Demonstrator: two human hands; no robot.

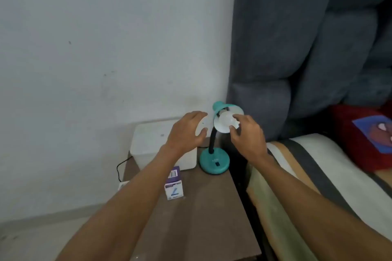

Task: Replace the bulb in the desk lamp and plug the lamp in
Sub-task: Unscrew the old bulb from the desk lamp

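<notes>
Two bulbs are in play around the teal desk lamp (215, 160), which stands on the brown side table (201, 218) with its shade turned toward the person. One white bulb (226, 120) sits in the shade, pinched by the fingers of the right hand (246, 135). The left hand (185, 133), just left of the shade, curls round what appears to be a second bulb (200, 131). Risks: cross-threading if the bulb enters tilted; the unbraced flexible neck twisting or the lamp tipping; the held bulb slipping. A small box (174, 184) stands left of the lamp base.
</notes>
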